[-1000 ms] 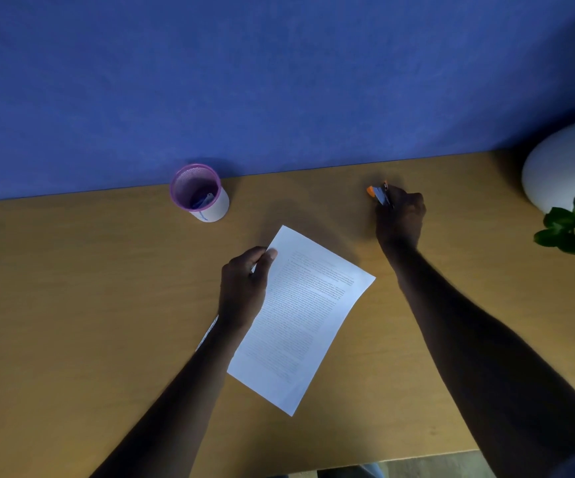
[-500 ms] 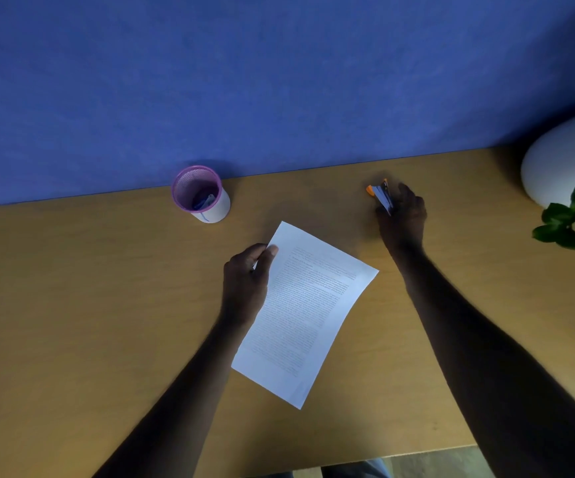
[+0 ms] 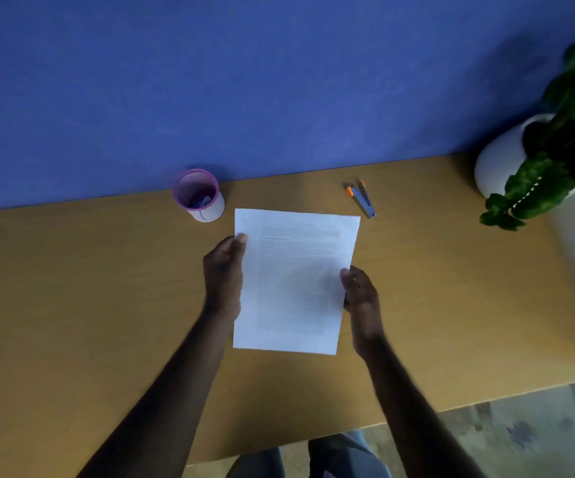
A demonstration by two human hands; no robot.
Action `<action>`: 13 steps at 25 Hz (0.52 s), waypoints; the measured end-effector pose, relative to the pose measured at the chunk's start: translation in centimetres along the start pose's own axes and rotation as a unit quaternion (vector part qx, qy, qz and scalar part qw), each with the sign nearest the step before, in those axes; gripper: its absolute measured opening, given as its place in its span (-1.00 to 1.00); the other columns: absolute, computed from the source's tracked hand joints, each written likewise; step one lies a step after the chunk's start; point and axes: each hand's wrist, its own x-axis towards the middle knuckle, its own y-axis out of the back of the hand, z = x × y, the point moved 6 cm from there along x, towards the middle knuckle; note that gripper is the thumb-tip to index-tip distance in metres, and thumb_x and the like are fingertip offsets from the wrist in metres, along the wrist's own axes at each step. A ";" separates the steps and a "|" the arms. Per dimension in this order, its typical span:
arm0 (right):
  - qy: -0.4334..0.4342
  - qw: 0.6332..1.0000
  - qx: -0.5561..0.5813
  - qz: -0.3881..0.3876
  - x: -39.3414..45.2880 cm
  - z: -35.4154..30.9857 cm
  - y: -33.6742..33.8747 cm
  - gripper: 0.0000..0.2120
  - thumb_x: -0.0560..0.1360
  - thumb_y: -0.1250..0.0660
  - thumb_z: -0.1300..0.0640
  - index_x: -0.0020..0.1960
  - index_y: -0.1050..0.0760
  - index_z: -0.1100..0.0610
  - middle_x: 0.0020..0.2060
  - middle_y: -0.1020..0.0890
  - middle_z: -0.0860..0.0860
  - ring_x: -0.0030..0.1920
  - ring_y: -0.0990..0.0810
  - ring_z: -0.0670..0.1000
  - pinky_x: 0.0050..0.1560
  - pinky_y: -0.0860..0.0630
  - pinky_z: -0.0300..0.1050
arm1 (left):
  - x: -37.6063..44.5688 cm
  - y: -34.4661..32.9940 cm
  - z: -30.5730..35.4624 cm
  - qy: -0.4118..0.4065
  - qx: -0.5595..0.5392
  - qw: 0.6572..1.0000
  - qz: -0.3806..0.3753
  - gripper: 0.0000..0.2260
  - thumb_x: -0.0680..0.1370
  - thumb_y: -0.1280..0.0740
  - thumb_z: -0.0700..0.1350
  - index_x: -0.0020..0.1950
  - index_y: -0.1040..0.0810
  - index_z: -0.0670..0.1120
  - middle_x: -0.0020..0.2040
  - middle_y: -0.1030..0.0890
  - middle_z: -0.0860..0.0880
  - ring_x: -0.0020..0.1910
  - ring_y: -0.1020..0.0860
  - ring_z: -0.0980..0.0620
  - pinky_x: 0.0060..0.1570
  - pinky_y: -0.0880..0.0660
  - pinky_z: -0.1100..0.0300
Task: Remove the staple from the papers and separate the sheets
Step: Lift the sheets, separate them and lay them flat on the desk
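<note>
White printed papers point(image 3: 293, 281) are held upright-facing above the wooden desk point(image 3: 89, 288), squared to my view. My left hand point(image 3: 225, 270) grips their left edge near the top, thumb on the front. My right hand point(image 3: 360, 293) grips the right edge lower down. A staple remover point(image 3: 361, 200) with orange tips and a blue and metal body lies on the desk just beyond the papers' top right corner, untouched. No staple can be made out; the frame is blurred.
A purple-rimmed white cup point(image 3: 199, 195) with small items inside stands by the blue wall, left of the papers. A white pot with a green plant point(image 3: 537, 167) sits at the desk's right end. The desk's front edge runs below my forearms.
My right hand has let go of the staple remover, left it on the desk, and come back to grip the papers' right edge. The papers have turned from slanted to straight.
</note>
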 end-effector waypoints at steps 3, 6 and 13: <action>0.028 0.993 -0.115 -0.015 -2.7 0.9 -0.5 -0.76 0.63 -0.40 0.03 0.28 -0.56 0.04 0.10 -0.73 -0.08 0.09 -0.71 -0.06 0.06 -0.65 -0.02 | -0.4 1.2 0.0 0.051 -0.091 0.994 0.031 -0.72 0.63 -0.39 -0.02 -0.15 -0.52 -0.19 -0.16 -0.42 -0.10 -0.14 -0.34 -0.04 -0.11 -0.27 0.09; 0.056 0.985 -0.164 0.006 -5.0 1.0 -0.5 -0.88 0.67 -0.34 0.07 0.19 -0.56 -0.07 0.01 -0.71 -0.18 0.00 -0.66 -0.18 -0.08 -0.59 -0.22 | -1.6 2.1 0.6 0.072 -0.116 0.990 0.035 -0.76 0.66 -0.37 -0.07 -0.19 -0.60 -0.10 -0.19 -0.60 0.00 -0.20 -0.50 0.07 -0.19 -0.41 0.20; 0.061 0.986 -0.150 0.033 -5.4 0.3 -0.1 -0.90 0.70 -0.29 0.07 0.18 -0.55 0.02 0.00 -0.70 -0.13 -0.01 -0.67 -0.10 -0.06 -0.66 -0.07 | -5.3 2.5 -2.2 0.110 0.018 0.990 -0.091 -0.81 0.69 -0.29 -0.07 0.16 -0.64 -0.13 0.16 -0.71 -0.13 0.13 -0.64 -0.13 0.10 -0.55 0.00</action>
